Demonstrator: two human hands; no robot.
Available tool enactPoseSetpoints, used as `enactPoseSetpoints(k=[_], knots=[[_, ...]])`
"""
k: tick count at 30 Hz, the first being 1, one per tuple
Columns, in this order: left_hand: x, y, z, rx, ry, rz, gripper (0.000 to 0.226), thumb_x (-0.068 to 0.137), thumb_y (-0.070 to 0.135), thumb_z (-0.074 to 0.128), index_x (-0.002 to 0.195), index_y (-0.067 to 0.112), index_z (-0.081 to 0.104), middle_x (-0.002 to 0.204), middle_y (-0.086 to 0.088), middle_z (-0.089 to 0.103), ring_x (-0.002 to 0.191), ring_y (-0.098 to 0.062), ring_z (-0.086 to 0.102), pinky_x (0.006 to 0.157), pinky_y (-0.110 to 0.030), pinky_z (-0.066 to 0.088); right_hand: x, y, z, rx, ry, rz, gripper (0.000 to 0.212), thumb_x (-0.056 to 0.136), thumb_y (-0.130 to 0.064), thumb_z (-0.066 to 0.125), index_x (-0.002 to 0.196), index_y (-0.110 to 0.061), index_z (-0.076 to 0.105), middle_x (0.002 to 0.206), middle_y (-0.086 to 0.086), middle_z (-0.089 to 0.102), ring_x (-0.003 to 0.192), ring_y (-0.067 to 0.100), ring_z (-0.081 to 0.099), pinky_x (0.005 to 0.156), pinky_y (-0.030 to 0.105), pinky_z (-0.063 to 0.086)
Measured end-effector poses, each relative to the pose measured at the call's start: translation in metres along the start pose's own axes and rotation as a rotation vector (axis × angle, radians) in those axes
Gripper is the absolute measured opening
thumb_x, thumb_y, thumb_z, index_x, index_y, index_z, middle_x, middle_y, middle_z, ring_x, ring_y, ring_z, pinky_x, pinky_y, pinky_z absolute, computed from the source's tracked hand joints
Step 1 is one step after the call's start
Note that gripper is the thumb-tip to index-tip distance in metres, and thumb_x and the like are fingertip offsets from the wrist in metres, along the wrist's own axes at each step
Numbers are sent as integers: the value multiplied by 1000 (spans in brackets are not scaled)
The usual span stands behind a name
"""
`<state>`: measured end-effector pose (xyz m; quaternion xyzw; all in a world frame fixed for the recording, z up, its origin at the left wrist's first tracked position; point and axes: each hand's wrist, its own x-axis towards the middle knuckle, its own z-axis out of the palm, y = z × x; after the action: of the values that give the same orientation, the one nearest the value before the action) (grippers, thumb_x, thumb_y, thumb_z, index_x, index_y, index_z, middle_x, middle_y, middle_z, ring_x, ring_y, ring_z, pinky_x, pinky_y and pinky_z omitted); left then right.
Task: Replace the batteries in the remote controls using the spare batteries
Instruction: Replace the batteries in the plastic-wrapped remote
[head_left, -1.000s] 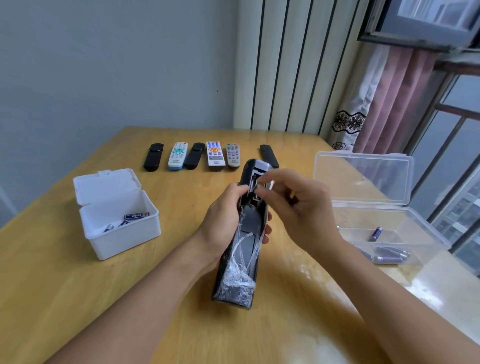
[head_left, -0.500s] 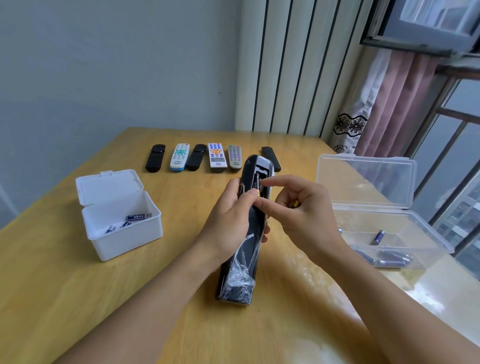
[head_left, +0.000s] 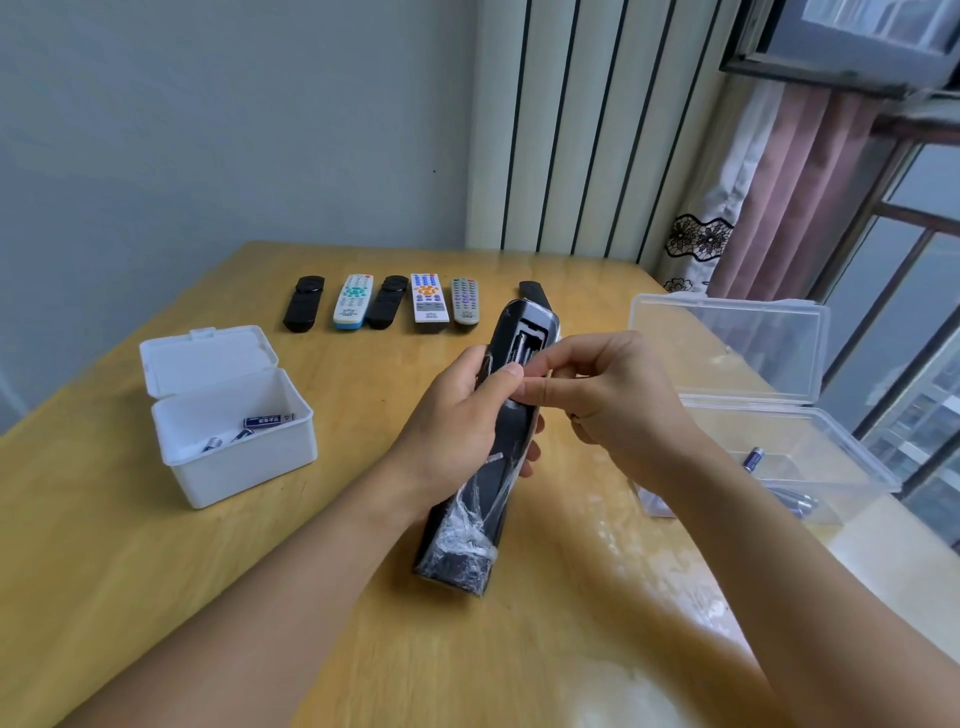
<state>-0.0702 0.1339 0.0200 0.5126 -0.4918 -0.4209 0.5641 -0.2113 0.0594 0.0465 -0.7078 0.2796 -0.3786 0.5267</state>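
Note:
A black remote (head_left: 470, 525), partly wrapped in clear film, stands tilted on the table with its back up and its battery compartment open. My left hand (head_left: 457, 421) grips it around the middle. Batteries (head_left: 521, 351) lie in the compartment. My right hand (head_left: 613, 400) has thumb and forefinger pinched at the lower end of a battery there. The fingers hide that end.
A row of several remotes (head_left: 428, 304) lies at the far side of the wooden table (head_left: 104, 545). An open white box (head_left: 234, 467) at left holds a few batteries (head_left: 267, 420). An open clear plastic box (head_left: 841, 467) at right holds batteries (head_left: 753, 458).
My right hand has slid down from the top of the compartment to its lower end. The batteries now show lying in the compartment. The remote has stayed in my left hand.

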Motion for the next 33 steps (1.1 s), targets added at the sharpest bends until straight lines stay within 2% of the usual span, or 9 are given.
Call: enactPoseSetpoints(k=[4, 9, 11, 16, 18, 23, 26, 29, 33], knots=[[0, 0, 3, -162, 1, -60, 31, 108, 26, 42, 118, 2, 58, 83, -21, 67, 68, -32, 67, 60, -38, 59, -3, 0, 1, 77, 2, 51, 9, 82, 1, 76, 89, 5, 70, 46, -2, 50, 37, 9, 44, 37, 18, 27], [2, -5, -5, -201, 40, -115, 34, 108, 28, 42, 117, -2, 57, 82, -19, 68, 69, -28, 68, 62, -36, 60, -4, -2, -2, 334, 71, 179, 16, 87, -24, 72, 87, -9, 68, 59, -2, 42, 45, 7, 30, 36, 16, 27], [3, -7, -8, -156, 62, -111, 34, 108, 28, 42, 117, -1, 56, 81, -19, 69, 66, -27, 68, 61, -35, 60, -5, -2, -3, 280, 104, 172, 26, 81, -32, 73, 90, -7, 68, 59, -2, 41, 45, 8, 29, 37, 18, 27], [5, -5, -8, -94, 73, -80, 29, 109, 24, 41, 119, 2, 55, 74, -20, 66, 60, -28, 66, 55, -36, 57, -3, 7, 5, -67, 208, 156, 21, 88, -33, 75, 103, -19, 68, 55, -6, 45, 43, 8, 38, 40, 23, 33], [4, -5, -6, -67, 63, -78, 27, 108, 24, 41, 118, 3, 56, 74, -21, 65, 60, -30, 66, 56, -38, 58, 0, 9, 6, -103, 249, 149, 23, 89, -36, 74, 106, -22, 67, 54, -7, 48, 43, 6, 42, 42, 23, 34], [2, -4, -1, 90, 106, -31, 22, 107, 22, 44, 111, 4, 55, 76, -28, 68, 58, -35, 68, 55, -44, 61, 0, 6, 1, 133, 294, 178, 25, 86, -32, 76, 84, -8, 70, 60, -3, 58, 51, 8, 47, 49, 21, 40], [0, -2, 3, 198, 160, 48, 19, 106, 23, 45, 107, 8, 56, 75, -23, 70, 59, -35, 71, 54, -49, 62, 0, 5, 2, 224, 276, 185, 24, 84, -29, 77, 79, -7, 69, 60, 0, 57, 47, 7, 42, 45, 19, 35], [-2, -3, 8, 178, 196, 71, 17, 107, 24, 43, 107, 12, 56, 75, -18, 70, 59, -33, 71, 55, -48, 62, 1, 8, 0, 372, 192, 233, 22, 89, -24, 70, 89, -3, 73, 72, 4, 62, 57, 8, 47, 49, 17, 45], [-2, -5, 9, 59, 194, 19, 14, 104, 19, 43, 105, 12, 55, 80, -23, 69, 61, -32, 69, 57, -51, 61, 3, 11, -9, 560, 51, 272, 22, 97, -3, 56, 109, 2, 73, 103, 13, 70, 77, 13, 59, 67, 17, 55]])
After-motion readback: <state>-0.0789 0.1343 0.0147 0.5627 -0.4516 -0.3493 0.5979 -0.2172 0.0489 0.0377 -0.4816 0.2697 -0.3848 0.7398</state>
